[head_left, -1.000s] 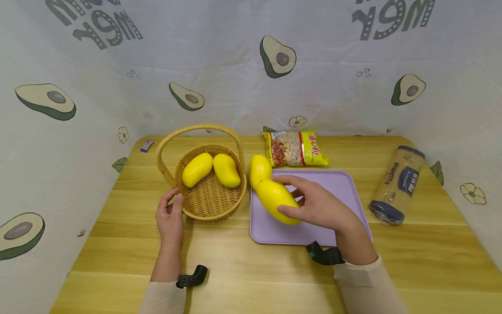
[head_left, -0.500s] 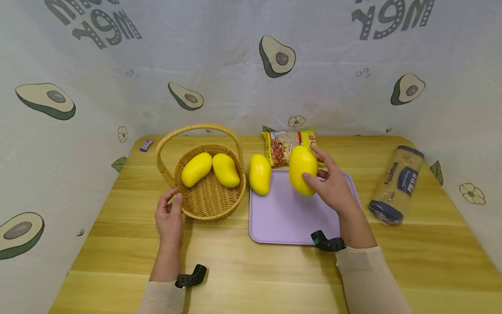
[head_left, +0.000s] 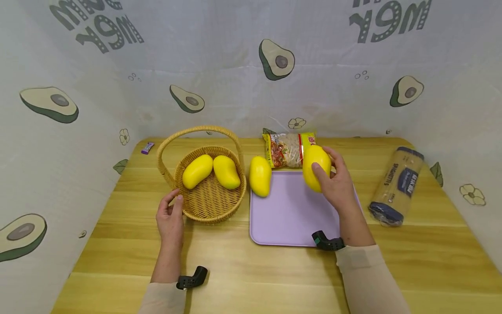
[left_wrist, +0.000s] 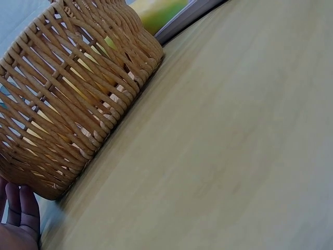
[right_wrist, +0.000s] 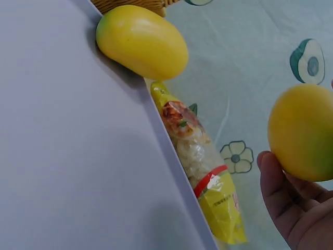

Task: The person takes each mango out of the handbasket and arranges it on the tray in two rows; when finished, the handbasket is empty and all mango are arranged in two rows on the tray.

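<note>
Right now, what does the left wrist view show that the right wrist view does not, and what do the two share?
Only the left wrist view shows the wicker basket's woven wall close up, bare wooden table, and the left hand touching the basket's base. Only the right wrist view shows the right hand holding a mango, the snack packet, and the avocado-print cloth. Both show the purple tray edge and the mango leaning on it.

Spaghetti pack (head_left: 397, 185) and snack bag (head_left: 287, 149) on table (head_left: 251, 274)
</note>
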`<state>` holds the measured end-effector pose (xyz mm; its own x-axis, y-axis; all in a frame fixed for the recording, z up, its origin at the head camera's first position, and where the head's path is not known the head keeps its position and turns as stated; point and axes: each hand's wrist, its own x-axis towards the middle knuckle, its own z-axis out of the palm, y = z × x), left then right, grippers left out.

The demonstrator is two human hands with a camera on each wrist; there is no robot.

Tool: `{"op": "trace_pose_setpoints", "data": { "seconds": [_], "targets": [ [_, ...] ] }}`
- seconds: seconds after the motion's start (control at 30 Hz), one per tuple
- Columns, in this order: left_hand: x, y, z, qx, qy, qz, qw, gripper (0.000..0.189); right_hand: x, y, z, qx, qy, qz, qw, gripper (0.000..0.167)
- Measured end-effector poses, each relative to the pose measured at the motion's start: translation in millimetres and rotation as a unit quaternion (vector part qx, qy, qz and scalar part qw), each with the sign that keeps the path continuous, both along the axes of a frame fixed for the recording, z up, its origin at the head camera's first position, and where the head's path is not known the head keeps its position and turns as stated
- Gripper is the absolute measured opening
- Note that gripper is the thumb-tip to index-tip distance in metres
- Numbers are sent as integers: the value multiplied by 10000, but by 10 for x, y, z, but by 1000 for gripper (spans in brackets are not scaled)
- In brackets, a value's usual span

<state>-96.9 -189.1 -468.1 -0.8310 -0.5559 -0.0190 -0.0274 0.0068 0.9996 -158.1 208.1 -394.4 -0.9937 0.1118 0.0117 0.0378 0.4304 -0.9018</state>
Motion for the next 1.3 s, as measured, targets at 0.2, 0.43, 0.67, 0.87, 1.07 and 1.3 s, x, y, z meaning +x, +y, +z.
{"op": "trace_pose_setpoints", "data": {
  "seconds": [0.2,0.43,0.67,0.87,1.07,1.3],
  "targets": [
    [6,10,1,55,40,4,10000,32,-49,52,-73,313,-284,-104,9990,85],
    [7,10,-2,63,53,-40,10000,33,-87,105,-176,708,-707,-92,9949,91],
    [9,8,-5,64,12,-27,10000,33,-137,123,-268,1006,-905,36,9908,91],
    [13,-5,-19,88,39,-32,9999,34,-144,129,-281,952,-1377,129,9858,92],
    [4,9,-5,63,59,18,10000,32,-139,174,-266,1186,-1477,285,9815,89],
    [-7,14,-23,-8,130,-23,9999,33,-139,244,-249,1383,-1368,423,9800,87]
  ]
}}
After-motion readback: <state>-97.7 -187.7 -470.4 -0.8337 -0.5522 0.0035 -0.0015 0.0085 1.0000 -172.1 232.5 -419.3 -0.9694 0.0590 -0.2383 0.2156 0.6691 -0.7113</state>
